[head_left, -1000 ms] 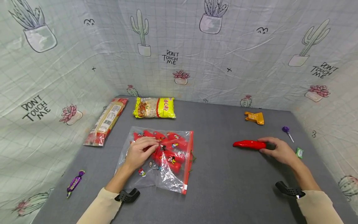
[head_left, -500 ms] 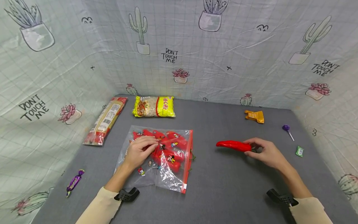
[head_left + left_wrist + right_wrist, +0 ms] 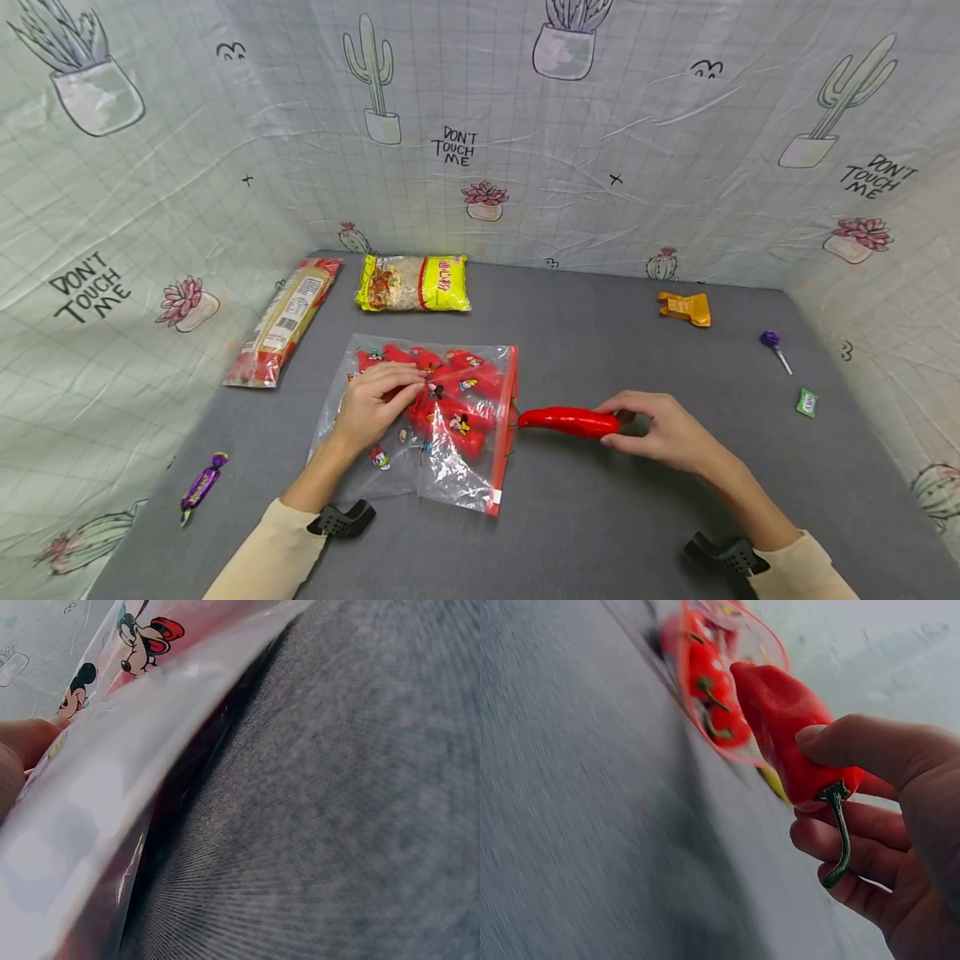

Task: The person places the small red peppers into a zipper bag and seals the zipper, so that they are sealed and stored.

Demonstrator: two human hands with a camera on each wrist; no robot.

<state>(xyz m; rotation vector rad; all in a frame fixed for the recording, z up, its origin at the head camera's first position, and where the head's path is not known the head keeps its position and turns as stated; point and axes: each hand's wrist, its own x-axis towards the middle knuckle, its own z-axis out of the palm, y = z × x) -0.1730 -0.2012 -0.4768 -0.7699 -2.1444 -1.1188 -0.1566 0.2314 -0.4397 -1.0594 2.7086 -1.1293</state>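
My right hand (image 3: 660, 429) pinches a long red pepper (image 3: 566, 422) near its stem end, thumb on one side and fingers on the other. The pepper's green stem (image 3: 838, 836) hangs free in the right wrist view. Its pointed tip is at the red-edged mouth of a clear zip bag (image 3: 375, 487) printed with cartoon figures. The mouth gapes in the right wrist view, with several red peppers (image 3: 709, 679) inside, stems toward the opening. My left hand (image 3: 378, 404) lies over the bag, thumb and fingertips pinching its upper film.
A yellow food packet (image 3: 412, 283) lies behind the bag, and a long red-ended packet (image 3: 285, 323) to its left. A purple wrapped candy (image 3: 201, 489) is at front left. An orange wrapper (image 3: 686, 308), a purple lollipop (image 3: 770, 339) and a green candy (image 3: 807, 403) lie at right.
My right hand has carried the red pepper leftward from the table's right side to the bag's mouth. The left hand and the bag have stayed in place.
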